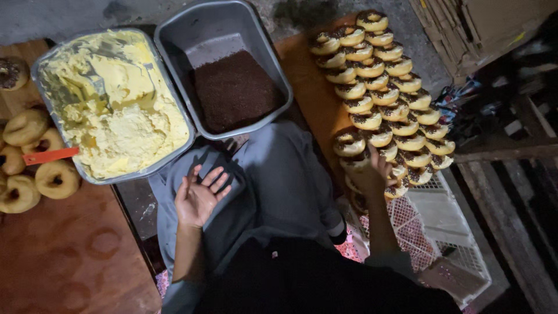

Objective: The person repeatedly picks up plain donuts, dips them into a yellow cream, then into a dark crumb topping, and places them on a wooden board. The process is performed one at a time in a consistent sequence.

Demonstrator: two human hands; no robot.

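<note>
At ten o'clock from your lap sits the tray of cream (64, 58), with the tray of sprinkles (232, 23) touching its right side at twelve o'clock. Plain doughnuts (26, 127) lie on the board (70, 250) at nine o'clock, left of the cream tray. The topped doughnuts (378, 87) lie in rows at two o'clock, right of the sprinkles. Your right hand (370, 174) rests at their near end; your left hand (199, 197) hangs over your lap. A crate (447, 232) stands at four o'clock.

One head-worn camera looks almost straight down from above the seated person's grey-clad lap (273, 180), close in, facing forward toward two grey metal trays (174, 75) at the top (only this single view exists), with wooden boards (70, 250) either side.
</note>
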